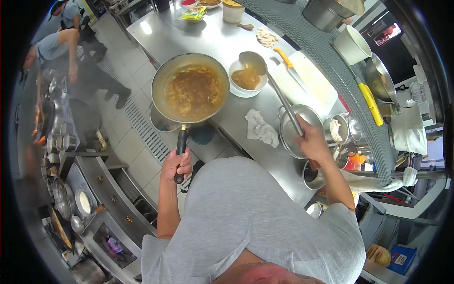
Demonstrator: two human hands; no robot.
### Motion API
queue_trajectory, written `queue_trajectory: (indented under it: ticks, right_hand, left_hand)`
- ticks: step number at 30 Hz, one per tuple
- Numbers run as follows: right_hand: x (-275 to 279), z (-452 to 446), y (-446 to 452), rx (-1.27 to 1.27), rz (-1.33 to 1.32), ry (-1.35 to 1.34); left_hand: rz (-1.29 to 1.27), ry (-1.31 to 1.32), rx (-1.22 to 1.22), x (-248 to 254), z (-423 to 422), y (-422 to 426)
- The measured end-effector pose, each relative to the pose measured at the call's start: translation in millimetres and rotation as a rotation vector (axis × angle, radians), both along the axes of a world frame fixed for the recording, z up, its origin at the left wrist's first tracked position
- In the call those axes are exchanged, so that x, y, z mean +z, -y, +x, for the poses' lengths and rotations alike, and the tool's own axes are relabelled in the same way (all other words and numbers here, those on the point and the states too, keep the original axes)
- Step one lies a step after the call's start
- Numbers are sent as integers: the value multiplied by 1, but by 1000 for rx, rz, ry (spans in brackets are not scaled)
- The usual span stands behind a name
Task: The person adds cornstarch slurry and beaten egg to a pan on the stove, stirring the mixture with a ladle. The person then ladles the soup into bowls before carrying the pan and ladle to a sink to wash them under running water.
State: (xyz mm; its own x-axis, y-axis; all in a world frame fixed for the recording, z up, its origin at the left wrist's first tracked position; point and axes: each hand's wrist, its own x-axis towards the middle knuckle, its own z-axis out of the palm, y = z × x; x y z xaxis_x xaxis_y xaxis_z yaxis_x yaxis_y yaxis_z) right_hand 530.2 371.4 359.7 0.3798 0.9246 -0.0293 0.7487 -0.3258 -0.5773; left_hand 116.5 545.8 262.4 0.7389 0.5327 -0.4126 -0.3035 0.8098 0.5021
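Observation:
My left hand (177, 165) is wrapped round the black handle of a frying pan (157, 90). Brown soupy food with lighter bits (196, 92) covers the pan's bottom. In my right hand (312, 142) is the long handle of a ladle (253, 61). The ladle's bowl is over a white bowl (239, 92) that has brown liquid and food in it; whether the two touch I cannot tell. A crumpled white cloth or paper (261, 128) lies beside the white bowl. Beneath my right forearm and the ladle handle sits a round metal pan (294, 135).
A yellow-handled knife (289, 64) rests on a white cutting board (317, 78). Pale strips of food (266, 38) lie on the steel table (213, 35). A stove with flames and pans (56, 123) runs along the left, where another person (64, 45) leans over.

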Motion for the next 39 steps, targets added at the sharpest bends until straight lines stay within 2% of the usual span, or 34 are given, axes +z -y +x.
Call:
queue_trajectory:
  ticks: [1, 4, 7, 11, 14, 15, 19, 22, 25, 28, 31, 34, 39]
  right_hand:
    - [-11, 7, 4, 93, 118, 115]
    - [12, -17, 2, 4, -148, 130]
    - [26, -18, 0, -147, -177, -332]
    - [28, -26, 13, -232, 39, -731]
    - [43, -36, 13, -152, 126, -775]
    - [54, -40, 11, -131, 63, -762]
    - [70, -65, -20, 138, 1, -224]
    - [64, -72, -41, 362, 55, 98]
    - [57, -77, -52, 392, -137, 243]
    - [48, -81, -47, 459, -146, -10]
    - [61, -100, -30, 156, -437, -601]
    - [56, -103, -20, 63, -330, -1114]
    - [72, -110, -18, -129, -306, -1459]
  left_hand:
    - [14, -2, 1, 1, 1, -1]
    - [22, -22, 9, 5, 0, -1]
    - [26, -23, 9, 7, 1, -3]
    - [51, -34, -20, 7, 1, -7]
    - [51, -38, -33, 9, 1, -9]
    - [47, -32, -44, 7, 1, -11]
    - [41, -58, -77, 9, 1, -12]
    - [52, -50, -107, 9, 1, -12]
    - [51, -85, -93, 14, 2, -11]
    - [55, -89, -120, 18, 4, -12]
    - [21, -44, -133, 11, 7, -15]
    - [38, -70, -131, 9, 13, -17]
    - [6, -67, -104, 1, 15, -20]
